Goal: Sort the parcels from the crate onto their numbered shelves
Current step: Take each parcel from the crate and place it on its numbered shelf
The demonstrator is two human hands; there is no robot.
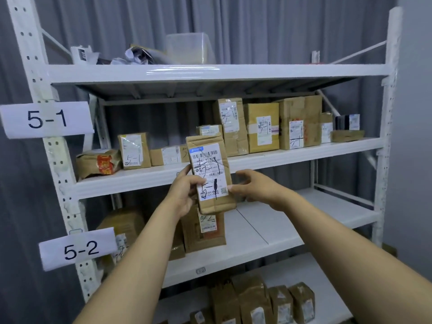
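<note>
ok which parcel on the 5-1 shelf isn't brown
The black parcel at the far right end, resting on a flat brown parcel; the rest are brown.

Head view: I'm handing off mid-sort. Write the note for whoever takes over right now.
Left hand grips the held parcel, marked 5-1, by its left edge.
Right hand: thumb at the parcel's right edge; grip unclear.
Done: several parcels stand on shelf 5-1; a few on shelf 5-2.
Left: set this parcel on shelf 5-1. Crate out of view, so the remaining count is unknown.
</note>
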